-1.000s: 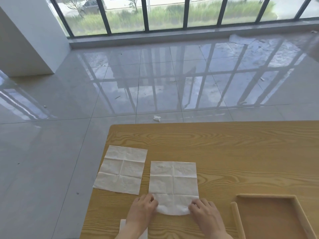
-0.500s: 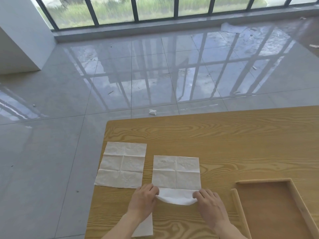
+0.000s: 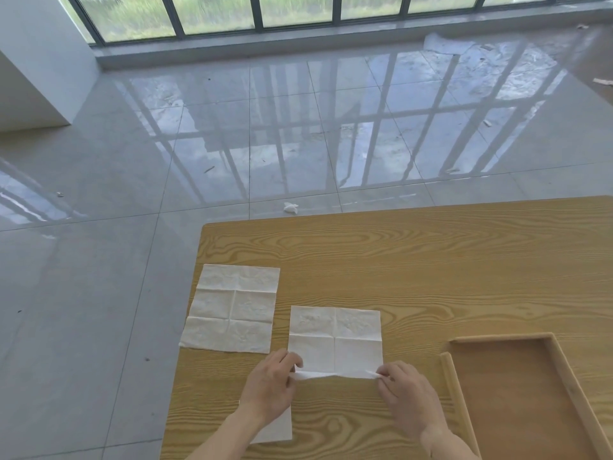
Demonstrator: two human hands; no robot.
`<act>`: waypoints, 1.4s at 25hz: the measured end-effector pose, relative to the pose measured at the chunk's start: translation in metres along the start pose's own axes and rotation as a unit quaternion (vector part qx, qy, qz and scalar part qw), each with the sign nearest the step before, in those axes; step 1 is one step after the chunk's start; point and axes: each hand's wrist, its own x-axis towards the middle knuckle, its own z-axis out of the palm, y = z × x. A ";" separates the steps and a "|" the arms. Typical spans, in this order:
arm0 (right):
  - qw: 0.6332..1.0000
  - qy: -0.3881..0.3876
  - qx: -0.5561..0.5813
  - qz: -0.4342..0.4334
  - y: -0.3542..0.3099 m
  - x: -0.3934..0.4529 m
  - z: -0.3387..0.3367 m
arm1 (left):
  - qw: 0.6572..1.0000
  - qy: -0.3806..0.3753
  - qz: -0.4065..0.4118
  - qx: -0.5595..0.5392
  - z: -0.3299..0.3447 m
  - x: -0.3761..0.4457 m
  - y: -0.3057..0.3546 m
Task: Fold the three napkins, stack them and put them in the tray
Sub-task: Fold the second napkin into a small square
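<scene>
Three white creased napkins lie on the wooden table (image 3: 431, 260). The middle napkin (image 3: 335, 336) has its near edge lifted and curled up: my left hand (image 3: 270, 385) pinches its near left corner and my right hand (image 3: 406, 390) pinches its near right corner. A second napkin (image 3: 232, 308) lies flat and unfolded to the left. The third napkin (image 3: 275, 429) is mostly hidden under my left forearm near the front edge. The wooden tray (image 3: 560, 366) sits empty at the right.
The table's left edge runs just beside the left napkin, with glossy tiled floor beyond. A crumpled scrap of paper (image 3: 291, 207) lies on the floor past the table's far edge. Windows line the far wall.
Both hands have lifted the middle napkin's near edge higher and carried it away from me over the sheet. The view has tilted down and shifted, showing more of the table and tray.
</scene>
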 end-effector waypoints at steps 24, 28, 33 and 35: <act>0.983 0.068 -0.110 0.131 -0.003 0.047 0.004 | 0.985 0.054 -0.162 -0.021 -0.004 0.038 -0.002; 0.987 0.067 -0.135 0.051 -0.003 0.051 0.005 | 0.995 0.052 -0.070 0.053 -0.004 0.047 -0.004; 0.987 0.017 -0.162 -0.015 -0.011 0.057 0.007 | 0.994 0.003 0.003 0.113 -0.003 0.062 0.002; 0.986 -0.002 -0.165 -0.005 -0.011 0.058 0.009 | 0.993 -0.004 0.001 0.114 -0.002 0.063 0.001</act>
